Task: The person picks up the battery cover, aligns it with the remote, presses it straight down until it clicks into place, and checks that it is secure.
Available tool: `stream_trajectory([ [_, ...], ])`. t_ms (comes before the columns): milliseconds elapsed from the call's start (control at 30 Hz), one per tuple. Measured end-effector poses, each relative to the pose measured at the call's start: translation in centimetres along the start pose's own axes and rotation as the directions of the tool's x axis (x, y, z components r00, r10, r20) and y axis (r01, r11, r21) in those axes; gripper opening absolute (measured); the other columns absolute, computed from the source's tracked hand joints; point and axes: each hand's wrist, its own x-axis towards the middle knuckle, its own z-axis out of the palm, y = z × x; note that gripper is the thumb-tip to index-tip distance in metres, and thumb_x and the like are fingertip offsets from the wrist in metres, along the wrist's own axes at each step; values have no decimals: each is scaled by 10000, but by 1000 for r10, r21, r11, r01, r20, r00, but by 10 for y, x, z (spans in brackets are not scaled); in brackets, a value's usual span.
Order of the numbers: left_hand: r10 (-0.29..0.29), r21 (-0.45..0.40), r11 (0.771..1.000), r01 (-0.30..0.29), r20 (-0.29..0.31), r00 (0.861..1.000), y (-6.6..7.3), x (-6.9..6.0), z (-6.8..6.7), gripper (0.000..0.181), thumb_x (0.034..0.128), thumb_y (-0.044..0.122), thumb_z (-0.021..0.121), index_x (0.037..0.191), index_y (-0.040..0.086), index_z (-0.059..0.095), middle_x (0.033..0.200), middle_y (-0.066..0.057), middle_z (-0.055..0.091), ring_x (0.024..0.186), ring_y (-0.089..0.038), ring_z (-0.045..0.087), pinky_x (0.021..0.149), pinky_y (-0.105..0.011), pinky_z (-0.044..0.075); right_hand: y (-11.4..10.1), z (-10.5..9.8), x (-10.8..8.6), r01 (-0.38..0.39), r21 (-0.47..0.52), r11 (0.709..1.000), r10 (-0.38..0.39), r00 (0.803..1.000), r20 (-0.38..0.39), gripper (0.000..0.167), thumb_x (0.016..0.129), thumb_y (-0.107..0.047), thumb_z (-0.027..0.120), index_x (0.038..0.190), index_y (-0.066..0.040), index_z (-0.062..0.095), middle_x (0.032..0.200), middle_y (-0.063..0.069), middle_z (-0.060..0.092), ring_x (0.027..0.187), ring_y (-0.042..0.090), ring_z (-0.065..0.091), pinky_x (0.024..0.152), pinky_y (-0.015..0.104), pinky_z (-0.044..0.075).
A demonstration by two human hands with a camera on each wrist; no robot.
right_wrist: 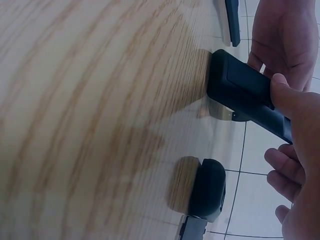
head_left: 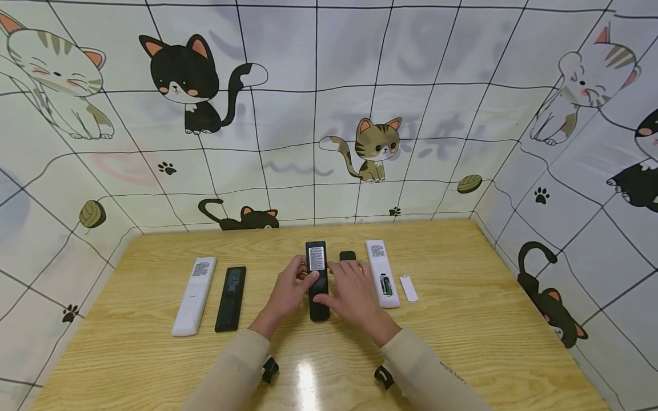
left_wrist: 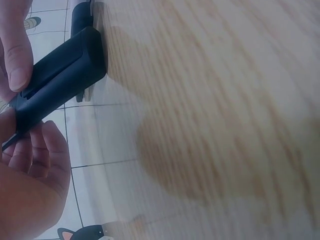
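A black remote control (head_left: 319, 311) stands between both hands, its labelled back toward the head camera. My left hand (head_left: 290, 288) grips its left side, thumb on the back. My right hand (head_left: 357, 291) holds it from the right, with the thumb (right_wrist: 281, 90) pressed on the battery cover (right_wrist: 247, 80) and fingers curled at the side. In the left wrist view, the cover's seam shows on the tilted remote (left_wrist: 67, 75). Behind the right hand, the end of another black object (head_left: 347, 255) shows; the hand hides the rest.
Left on the wooden table (head_left: 128, 365) lie a white remote (head_left: 194, 297) and a black remote (head_left: 231, 299). To the right, a white remote (head_left: 379, 260) has its compartment uncovered, showing a battery (head_left: 385, 284). Its small white cover (head_left: 409, 288) lies beside it. Cat-print cloth (head_left: 288, 120) surrounds the table.
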Motion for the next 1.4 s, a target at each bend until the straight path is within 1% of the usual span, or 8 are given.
stream_trajectory([
  [467, -3, 7, 1000, 3, -1, 1000, -1, 1, 0, 244, 982, 194, 587, 1217, 171, 527, 987, -56, 692, 859, -168, 588, 668, -256, 501, 0, 1, 1, -2, 8, 1000, 2, 1000, 3, 764, 783, -668, 671, 1321, -142, 538, 1212, 5, 638, 1163, 214, 540, 1042, 427, 327],
  [733, -4, 5, 1000, 3, 6, 1000, 0, 0, 0, 247, 986, 201, 581, 1225, 177, 525, 995, -56, 694, 861, -170, 587, 674, -267, 502, -2, 0, 1, -19, 16, 1000, 19, 1000, 18, 762, 786, -658, 677, 1329, -141, 535, 1214, 7, 637, 1170, 213, 537, 1046, 430, 327],
  [1167, -7, 16, 1000, 7, 4, 1000, 0, -1, -1, 258, 984, 201, 582, 1234, 179, 521, 1007, -53, 689, 883, -175, 587, 700, -274, 497, -3, 2, 2, -32, 4, 999, 32, 999, 33, 763, 789, -654, 679, 1329, -136, 534, 1227, 16, 633, 1188, 221, 532, 1053, 429, 328],
  [1400, -6, 26, 1000, 6, 5, 1000, 0, -1, -1, 264, 984, 201, 583, 1239, 177, 518, 1010, -49, 688, 890, -174, 589, 711, -282, 495, -2, 5, 3, -36, -22, 999, 37, 999, 30, 763, 786, -669, 670, 1327, -146, 541, 1214, 1, 640, 1178, 210, 535, 1057, 427, 327],
])
